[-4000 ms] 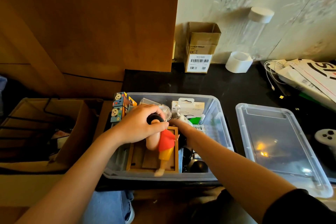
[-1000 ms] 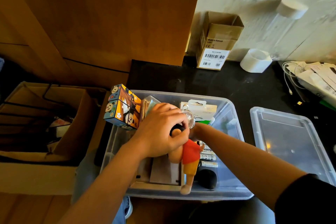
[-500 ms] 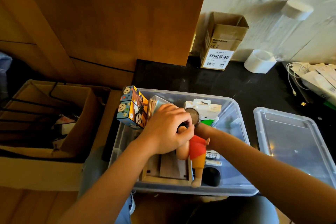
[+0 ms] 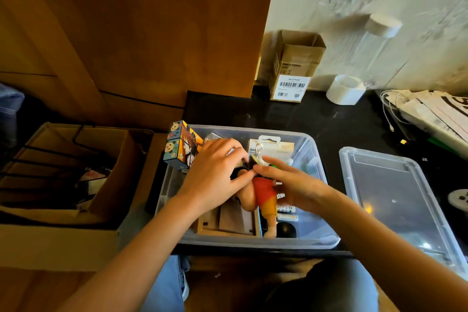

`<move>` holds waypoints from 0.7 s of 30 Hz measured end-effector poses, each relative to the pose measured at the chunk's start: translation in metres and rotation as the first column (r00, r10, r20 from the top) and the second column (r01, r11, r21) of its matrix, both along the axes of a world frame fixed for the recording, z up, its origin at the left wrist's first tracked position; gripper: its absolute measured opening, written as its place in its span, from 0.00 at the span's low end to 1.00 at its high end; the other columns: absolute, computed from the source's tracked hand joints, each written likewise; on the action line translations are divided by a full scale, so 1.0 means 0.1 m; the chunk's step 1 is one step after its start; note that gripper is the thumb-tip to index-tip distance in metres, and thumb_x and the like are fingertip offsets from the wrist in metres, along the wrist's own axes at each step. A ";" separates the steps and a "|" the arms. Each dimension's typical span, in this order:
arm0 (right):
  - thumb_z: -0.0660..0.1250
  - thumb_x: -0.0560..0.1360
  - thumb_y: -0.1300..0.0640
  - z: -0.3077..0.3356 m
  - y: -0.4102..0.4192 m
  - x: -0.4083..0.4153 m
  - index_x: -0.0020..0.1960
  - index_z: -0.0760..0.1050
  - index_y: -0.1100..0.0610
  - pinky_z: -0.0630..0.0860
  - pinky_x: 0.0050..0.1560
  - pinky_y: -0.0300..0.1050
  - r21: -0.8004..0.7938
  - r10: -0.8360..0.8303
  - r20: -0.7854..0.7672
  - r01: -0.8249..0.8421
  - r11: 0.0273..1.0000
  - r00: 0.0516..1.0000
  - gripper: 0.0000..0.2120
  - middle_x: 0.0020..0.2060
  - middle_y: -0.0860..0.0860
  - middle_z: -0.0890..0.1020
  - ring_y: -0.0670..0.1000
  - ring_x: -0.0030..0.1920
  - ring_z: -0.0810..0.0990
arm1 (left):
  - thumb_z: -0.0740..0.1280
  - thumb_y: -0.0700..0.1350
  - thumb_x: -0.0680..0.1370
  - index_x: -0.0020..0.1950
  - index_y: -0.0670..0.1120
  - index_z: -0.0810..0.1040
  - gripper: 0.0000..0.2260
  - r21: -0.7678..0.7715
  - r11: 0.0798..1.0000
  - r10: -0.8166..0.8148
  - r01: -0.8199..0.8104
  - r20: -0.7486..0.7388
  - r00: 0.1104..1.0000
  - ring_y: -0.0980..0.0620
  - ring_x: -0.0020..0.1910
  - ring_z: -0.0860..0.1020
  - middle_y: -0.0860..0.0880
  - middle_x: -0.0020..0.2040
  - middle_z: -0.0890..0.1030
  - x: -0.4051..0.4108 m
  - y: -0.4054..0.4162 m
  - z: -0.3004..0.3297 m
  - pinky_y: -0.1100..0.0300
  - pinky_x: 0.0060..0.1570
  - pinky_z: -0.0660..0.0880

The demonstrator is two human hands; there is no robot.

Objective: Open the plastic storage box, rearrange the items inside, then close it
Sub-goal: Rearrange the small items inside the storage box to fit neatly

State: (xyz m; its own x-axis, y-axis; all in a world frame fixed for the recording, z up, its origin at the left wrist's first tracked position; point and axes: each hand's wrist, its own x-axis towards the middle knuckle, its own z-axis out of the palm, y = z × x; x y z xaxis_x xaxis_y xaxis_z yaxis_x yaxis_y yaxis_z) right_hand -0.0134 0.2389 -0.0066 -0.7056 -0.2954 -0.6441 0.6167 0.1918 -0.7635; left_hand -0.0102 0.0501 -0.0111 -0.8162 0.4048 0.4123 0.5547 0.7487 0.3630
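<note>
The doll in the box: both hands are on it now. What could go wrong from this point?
1. The patterned cube box perches tilted on the far left corner of the storage box; the left hand beside it could knock it off.
2. The doll lies on top of other items, so the lid may not close flat.
3. The right hand hides the small items beneath.

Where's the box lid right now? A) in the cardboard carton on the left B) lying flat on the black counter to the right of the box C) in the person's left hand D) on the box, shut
B: the clear lid lies flat on the black counter right of the open storage box; both hands are on the doll inside.
</note>
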 end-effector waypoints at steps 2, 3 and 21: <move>0.70 0.68 0.47 0.01 0.04 -0.01 0.66 0.67 0.44 0.80 0.42 0.46 0.000 0.042 0.013 -0.042 0.999 0.999 0.27 0.57 0.54 0.76 0.55 0.55 0.78 | 0.63 0.52 0.76 0.46 0.45 0.79 0.11 0.068 0.991 0.122 -0.112 -0.170 0.978 0.47 0.52 0.76 0.47 0.52 0.78 0.08 -0.10 0.05 0.52 0.54 0.70; 0.69 0.71 0.49 0.01 0.06 -0.01 0.65 0.67 0.44 0.80 0.42 0.47 0.012 0.049 0.021 -0.049 0.999 0.999 0.24 0.57 0.55 0.76 0.56 0.55 0.77 | 0.64 0.50 0.75 0.48 0.46 0.80 0.10 0.099 0.972 0.231 -0.213 -0.236 0.944 0.45 0.55 0.75 0.46 0.55 0.77 0.10 -0.18 0.07 0.50 0.56 0.68; 0.65 0.75 0.46 0.17 0.25 0.10 0.65 0.70 0.51 0.75 0.48 0.38 0.957 0.714 -0.170 -0.059 0.283 0.679 0.21 0.57 0.51 0.79 0.51 0.51 0.78 | 0.68 0.43 0.76 0.65 0.53 0.72 0.18 0.311 0.784 0.475 -0.537 0.254 0.842 0.46 0.53 0.80 0.48 0.57 0.81 -0.03 -0.67 0.20 0.48 0.50 0.78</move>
